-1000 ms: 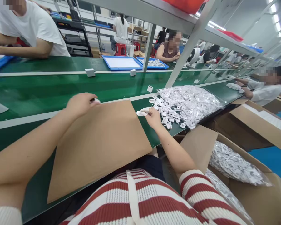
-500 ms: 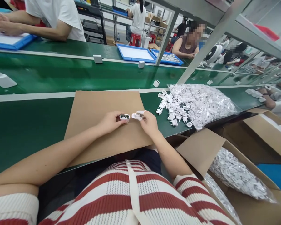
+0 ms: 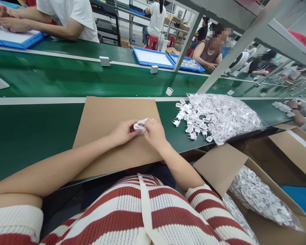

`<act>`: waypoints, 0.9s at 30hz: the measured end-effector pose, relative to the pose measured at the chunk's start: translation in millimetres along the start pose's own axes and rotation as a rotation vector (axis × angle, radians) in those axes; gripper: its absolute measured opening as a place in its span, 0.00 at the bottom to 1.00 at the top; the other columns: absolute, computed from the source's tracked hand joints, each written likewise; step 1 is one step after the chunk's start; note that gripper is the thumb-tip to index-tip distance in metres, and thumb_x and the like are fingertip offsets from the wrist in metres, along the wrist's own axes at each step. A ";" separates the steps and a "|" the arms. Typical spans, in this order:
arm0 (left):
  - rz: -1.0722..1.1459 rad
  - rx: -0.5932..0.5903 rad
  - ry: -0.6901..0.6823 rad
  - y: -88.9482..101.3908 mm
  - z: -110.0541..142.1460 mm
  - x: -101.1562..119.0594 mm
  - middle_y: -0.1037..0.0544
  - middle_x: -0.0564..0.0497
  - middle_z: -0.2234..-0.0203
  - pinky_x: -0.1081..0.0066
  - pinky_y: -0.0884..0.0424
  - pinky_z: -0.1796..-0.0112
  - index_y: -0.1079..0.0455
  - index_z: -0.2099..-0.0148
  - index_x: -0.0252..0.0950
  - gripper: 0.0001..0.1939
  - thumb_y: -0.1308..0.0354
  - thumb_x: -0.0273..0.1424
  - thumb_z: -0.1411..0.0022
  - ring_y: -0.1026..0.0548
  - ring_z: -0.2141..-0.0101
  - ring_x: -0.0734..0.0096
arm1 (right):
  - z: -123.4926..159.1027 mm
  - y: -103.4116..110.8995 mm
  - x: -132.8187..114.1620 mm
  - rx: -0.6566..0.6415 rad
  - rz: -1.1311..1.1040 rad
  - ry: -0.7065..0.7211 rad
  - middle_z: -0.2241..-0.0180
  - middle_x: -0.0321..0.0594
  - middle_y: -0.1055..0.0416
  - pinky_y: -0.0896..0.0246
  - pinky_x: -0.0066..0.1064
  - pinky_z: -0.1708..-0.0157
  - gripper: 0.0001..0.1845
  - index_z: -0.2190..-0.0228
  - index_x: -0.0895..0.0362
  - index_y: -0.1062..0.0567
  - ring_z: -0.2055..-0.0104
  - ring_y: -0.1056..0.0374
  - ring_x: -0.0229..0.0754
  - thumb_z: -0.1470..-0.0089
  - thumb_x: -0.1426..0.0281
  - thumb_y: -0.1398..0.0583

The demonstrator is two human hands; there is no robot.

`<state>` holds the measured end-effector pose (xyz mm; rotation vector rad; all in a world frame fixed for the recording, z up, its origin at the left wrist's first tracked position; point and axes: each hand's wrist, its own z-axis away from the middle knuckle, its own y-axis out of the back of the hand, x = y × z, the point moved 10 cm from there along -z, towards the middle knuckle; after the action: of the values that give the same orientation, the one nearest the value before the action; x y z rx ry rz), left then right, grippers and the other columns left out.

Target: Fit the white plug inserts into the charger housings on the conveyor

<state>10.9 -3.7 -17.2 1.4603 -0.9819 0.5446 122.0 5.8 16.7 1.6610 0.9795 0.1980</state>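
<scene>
Over the brown cardboard sheet (image 3: 117, 110), my left hand (image 3: 124, 132) is closed around a small white charger housing (image 3: 136, 126). My right hand (image 3: 155, 133) pinches a white plug end cap (image 3: 140, 129) against the housing's open end. Fingers cover much of both parts, so I cannot tell whether the cap is seated. A white covering shows on a finger of my right hand. To the right, several loose white plug end caps (image 3: 191, 124) with pins lie beside a clear plastic bag (image 3: 229, 114) full of more of them.
Beyond the cardboard runs a green conveyor belt (image 3: 73, 80) carrying white housings (image 3: 169, 91). Blue trays (image 3: 153, 58) stand across it, near co-workers. A metal post (image 3: 219, 61) slants up at the right. Below right, an open carton (image 3: 219, 166) holds bagged white parts (image 3: 262, 197).
My right hand has moved left and brought the end cap onto the housing's open end, which showed green innards before. The view has shifted slightly, and housings on the belt sit a little further left.
</scene>
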 end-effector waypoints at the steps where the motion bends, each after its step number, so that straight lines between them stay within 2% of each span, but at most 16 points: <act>1: 0.044 -0.016 -0.001 -1.1 -0.2 -0.8 0.19 0.45 0.59 0.61 0.26 0.59 0.25 0.49 0.36 0.18 0.37 0.43 0.35 0.23 0.62 0.58 | 0.0 2.5 -0.5 0.015 -0.003 0.001 0.58 0.45 0.25 0.37 0.35 0.55 0.19 0.55 0.55 0.22 0.55 0.33 0.49 0.42 0.81 0.47; 3: 0.093 -0.028 0.012 -1.8 -0.7 -3.5 0.19 0.45 0.57 0.60 0.27 0.58 0.25 0.46 0.36 0.20 0.36 0.42 0.35 0.23 0.61 0.58 | -0.7 4.8 -1.0 0.026 0.002 0.006 0.58 0.45 0.25 0.38 0.34 0.56 0.19 0.56 0.55 0.23 0.55 0.33 0.49 0.42 0.82 0.47; 7: 0.098 -0.023 0.034 -2.1 -1.0 -9.0 0.19 0.49 0.54 0.62 0.28 0.57 0.28 0.39 0.40 0.25 0.35 0.42 0.36 0.23 0.60 0.59 | -3.0 -2.5 -0.3 -0.038 0.038 0.019 0.60 0.44 0.25 0.39 0.34 0.58 0.20 0.57 0.54 0.23 0.56 0.33 0.49 0.45 0.83 0.46; 9: 0.062 -0.025 0.026 -2.7 -1.1 -10.7 0.20 0.49 0.58 0.62 0.29 0.60 0.26 0.44 0.40 0.21 0.36 0.43 0.35 0.23 0.63 0.60 | -2.4 -5.4 -0.4 -0.056 0.047 0.027 0.59 0.44 0.25 0.39 0.34 0.58 0.20 0.56 0.54 0.23 0.57 0.33 0.49 0.44 0.83 0.46; 11: -0.059 -0.024 -0.006 -3.0 -1.2 -9.9 0.21 0.48 0.64 0.61 0.31 0.62 0.25 0.54 0.38 0.16 0.39 0.45 0.34 0.25 0.65 0.59 | -0.9 -5.9 -1.4 -0.052 0.052 0.032 0.59 0.44 0.25 0.40 0.34 0.58 0.20 0.55 0.55 0.23 0.57 0.32 0.49 0.44 0.82 0.46; 13: -0.196 -0.036 -0.053 -4.9 -0.6 -6.6 0.23 0.46 0.67 0.60 0.32 0.61 0.27 0.61 0.37 0.17 0.43 0.47 0.31 0.26 0.65 0.57 | 0.0 -5.3 -1.4 -0.041 0.045 0.015 0.58 0.44 0.24 0.39 0.34 0.57 0.19 0.55 0.55 0.23 0.56 0.31 0.49 0.43 0.82 0.46; 15: -0.280 -0.060 -0.084 -7.0 0.7 -2.9 0.23 0.44 0.66 0.58 0.32 0.59 0.28 0.62 0.37 0.19 0.46 0.47 0.30 0.26 0.62 0.54 | -0.8 -5.9 0.8 -0.043 0.018 -0.029 0.58 0.44 0.23 0.37 0.34 0.57 0.18 0.56 0.55 0.23 0.56 0.30 0.49 0.44 0.81 0.45; 18: -0.327 -0.081 -0.060 -2.8 1.2 0.0 0.22 0.42 0.63 0.58 0.32 0.57 0.27 0.62 0.37 0.21 0.48 0.49 0.30 0.26 0.59 0.52 | -1.5 -7.1 5.1 -0.054 -0.062 -0.096 0.56 0.44 0.22 0.33 0.36 0.53 0.19 0.54 0.53 0.22 0.52 0.28 0.49 0.43 0.80 0.44; 21: -0.277 -0.191 0.004 3.1 -5.0 -4.0 0.21 0.44 0.66 0.61 0.30 0.62 0.25 0.63 0.38 0.22 0.44 0.53 0.35 0.24 0.63 0.52 | 10.9 -3.0 4.8 -0.014 -0.223 -0.108 0.47 0.46 0.22 0.31 0.41 0.45 0.24 0.41 0.52 0.27 0.44 0.27 0.51 0.38 0.74 0.43; 23: -0.261 -0.202 0.091 20.6 -18.8 -15.3 0.21 0.47 0.70 0.63 0.29 0.65 0.24 0.63 0.39 0.23 0.39 0.55 0.40 0.24 0.67 0.54 | 32.6 2.1 3.8 0.051 -0.344 -0.085 0.36 0.47 0.30 0.32 0.44 0.39 0.32 0.31 0.49 0.39 0.38 0.30 0.52 0.34 0.65 0.42; 24: -0.280 -0.156 0.141 37.1 -29.5 -22.5 0.22 0.49 0.71 0.64 0.29 0.67 0.23 0.62 0.39 0.23 0.37 0.55 0.42 0.24 0.68 0.54 | 47.3 3.1 5.4 0.079 -0.364 -0.084 0.33 0.45 0.35 0.34 0.46 0.36 0.34 0.29 0.46 0.42 0.34 0.33 0.52 0.33 0.64 0.44; 25: -0.313 -0.084 0.185 57.8 -42.0 -29.4 0.22 0.49 0.72 0.64 0.29 0.68 0.23 0.62 0.39 0.24 0.36 0.56 0.44 0.24 0.69 0.54 | 63.5 2.3 7.6 0.096 -0.360 -0.088 0.33 0.43 0.34 0.36 0.49 0.34 0.32 0.29 0.43 0.42 0.32 0.35 0.52 0.32 0.63 0.45; 27: -0.391 0.068 0.249 103.3 -68.3 -40.5 0.22 0.49 0.73 0.64 0.30 0.67 0.23 0.61 0.39 0.25 0.34 0.56 0.47 0.24 0.68 0.53 | 95.9 -3.2 13.4 0.099 -0.315 -0.109 0.42 0.41 0.24 0.34 0.56 0.37 0.27 0.34 0.37 0.33 0.36 0.30 0.56 0.32 0.63 0.44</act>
<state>-80.5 81.9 19.0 1.5524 -0.4699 0.4609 185.5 -55.0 -23.9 1.5640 1.1666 -0.1521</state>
